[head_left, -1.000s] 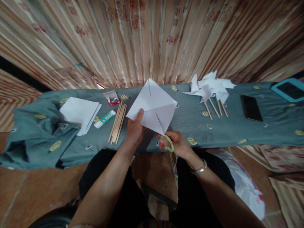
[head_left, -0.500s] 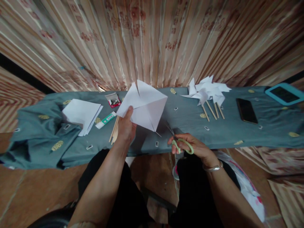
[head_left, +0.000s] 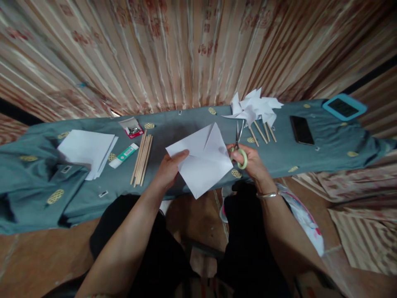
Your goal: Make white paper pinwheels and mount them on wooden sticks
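A creased square of white paper [head_left: 203, 159], slit inward from its corner at the top, is pinched at its left side by my left hand [head_left: 172, 167], thumb on top. My right hand [head_left: 248, 159] grips green-handled scissors [head_left: 238, 153] beside the paper's right corner. Their blades point away from me, slightly apart, with no paper between them. Fingers of the right hand are close to the paper's edge; whether they touch it I cannot tell. Left of my left hand lies a bundle of wooden sticks [head_left: 142, 160].
Paper pinwheels on sticks [head_left: 256, 106], a black phone [head_left: 302, 129] and a blue-framed device [head_left: 344, 106] lie to the right. Leftward are a glue box [head_left: 124, 155], a small red box of metal pins [head_left: 132, 128] and stacked paper [head_left: 87, 149]. A curtain [head_left: 186, 54] hangs behind the cloth-covered table.
The paper has turned in my left hand and moved right and down. My right hand has raised the scissors, blades now pointing up beside the paper. The camera view has shifted.
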Available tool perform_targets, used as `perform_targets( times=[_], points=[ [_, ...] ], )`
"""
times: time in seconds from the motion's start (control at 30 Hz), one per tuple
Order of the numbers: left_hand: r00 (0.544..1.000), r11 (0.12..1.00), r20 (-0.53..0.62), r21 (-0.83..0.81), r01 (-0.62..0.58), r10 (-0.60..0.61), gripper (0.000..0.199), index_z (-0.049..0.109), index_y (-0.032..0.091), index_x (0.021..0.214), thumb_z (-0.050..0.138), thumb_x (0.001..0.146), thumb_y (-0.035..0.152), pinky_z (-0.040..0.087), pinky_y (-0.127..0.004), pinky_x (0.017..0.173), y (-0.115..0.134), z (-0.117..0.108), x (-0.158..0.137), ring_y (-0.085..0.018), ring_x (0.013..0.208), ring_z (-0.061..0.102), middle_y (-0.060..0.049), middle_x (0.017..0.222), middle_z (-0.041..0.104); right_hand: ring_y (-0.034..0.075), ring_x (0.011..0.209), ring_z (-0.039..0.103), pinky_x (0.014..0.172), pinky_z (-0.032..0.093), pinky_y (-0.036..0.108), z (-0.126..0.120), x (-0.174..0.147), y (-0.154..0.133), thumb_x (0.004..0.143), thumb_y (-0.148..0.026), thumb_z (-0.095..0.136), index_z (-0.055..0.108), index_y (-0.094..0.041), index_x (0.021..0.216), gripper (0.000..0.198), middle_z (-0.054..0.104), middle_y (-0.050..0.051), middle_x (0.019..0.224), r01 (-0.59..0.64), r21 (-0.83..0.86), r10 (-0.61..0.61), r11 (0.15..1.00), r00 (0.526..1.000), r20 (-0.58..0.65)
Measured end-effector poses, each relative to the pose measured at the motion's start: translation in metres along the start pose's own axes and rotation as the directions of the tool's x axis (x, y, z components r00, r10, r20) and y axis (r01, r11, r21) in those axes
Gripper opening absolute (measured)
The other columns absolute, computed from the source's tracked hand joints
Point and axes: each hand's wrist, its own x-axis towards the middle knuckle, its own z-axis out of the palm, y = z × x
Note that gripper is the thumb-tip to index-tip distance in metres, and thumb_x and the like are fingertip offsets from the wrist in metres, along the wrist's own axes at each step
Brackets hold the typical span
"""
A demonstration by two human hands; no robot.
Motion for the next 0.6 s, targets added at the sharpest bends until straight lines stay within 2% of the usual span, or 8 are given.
perform_targets(
  times=[0.2, 0.33, 0.43, 0.53, 0.6],
  points=[
    [0.999, 0.998, 0.015, 0.049, 0.029, -0.03, 0.038, 0.074, 0.013, 0.08, 0.09, 0.053, 0.034, 0.051, -0.032, 0.066, -0.008, -0.002, 0.001, -0.023, 0.068, 0.068, -0.009, 0.079, 0.075, 0.009, 0.055, 0.054, 0.052, 0.044, 0.022, 0.013, -0.006, -0.007, 0.046, -0.04, 0.092, 0.07, -0.019, 0.078, 0.044, 0.067, -0.005, 0.067, -0.18, 0.106, 0.161, 0.978, 0.973, 0.167],
    [0.999, 0.999, 0.035, 0.028, 0.034, -0.035, 0.041, 0.074, 0.014, 0.084, 0.09, 0.056, 0.038, 0.053, -0.035, 0.071, -0.007, -0.001, 0.002, -0.028, 0.078, 0.071, -0.011, 0.08, 0.075, 0.009, 0.054, 0.055, 0.052, 0.044, 0.021, 0.017, -0.006, -0.008, 0.044, -0.036, 0.093, 0.07, -0.019, 0.077, 0.044, 0.068, -0.005, 0.064, -0.203, 0.138, 0.175, 0.969, 0.967, 0.187],
    [0.994, 0.995, 0.1, -0.089, 0.046, -0.038, 0.048, 0.073, 0.016, 0.09, 0.084, 0.063, 0.053, 0.055, -0.04, 0.081, -0.001, 0.005, -0.001, -0.033, 0.095, 0.071, -0.011, 0.084, 0.075, 0.009, 0.053, 0.054, 0.051, 0.044, 0.021, 0.02, -0.003, -0.004, 0.044, -0.036, 0.092, 0.068, -0.019, 0.076, 0.043, 0.067, -0.006, 0.062, -0.176, 0.171, 0.157, 0.969, 0.98, 0.118],
    [0.975, 0.986, 0.221, -0.159, 0.052, -0.016, 0.058, 0.072, 0.018, 0.095, 0.073, 0.068, 0.069, 0.055, -0.043, 0.087, 0.006, 0.011, -0.003, -0.035, 0.109, 0.066, -0.012, 0.094, 0.075, 0.01, 0.053, 0.055, 0.053, 0.045, 0.022, 0.027, 0.003, 0.003, 0.045, -0.039, 0.091, 0.068, -0.02, 0.076, 0.043, 0.066, -0.006, 0.061, -0.113, 0.241, 0.124, 0.964, 0.992, -0.032],
    [0.967, 0.988, 0.253, -0.152, 0.033, 0.006, 0.064, 0.072, 0.018, 0.098, 0.07, 0.067, 0.073, 0.054, -0.042, 0.089, 0.006, 0.013, -0.005, -0.035, 0.115, 0.063, -0.013, 0.103, 0.074, 0.011, 0.055, 0.056, 0.055, 0.046, 0.023, 0.033, 0.007, 0.006, 0.046, -0.042, 0.09, 0.067, -0.02, 0.077, 0.044, 0.067, -0.005, 0.063, -0.064, 0.267, 0.106, 0.962, 0.983, -0.147]
  ],
)
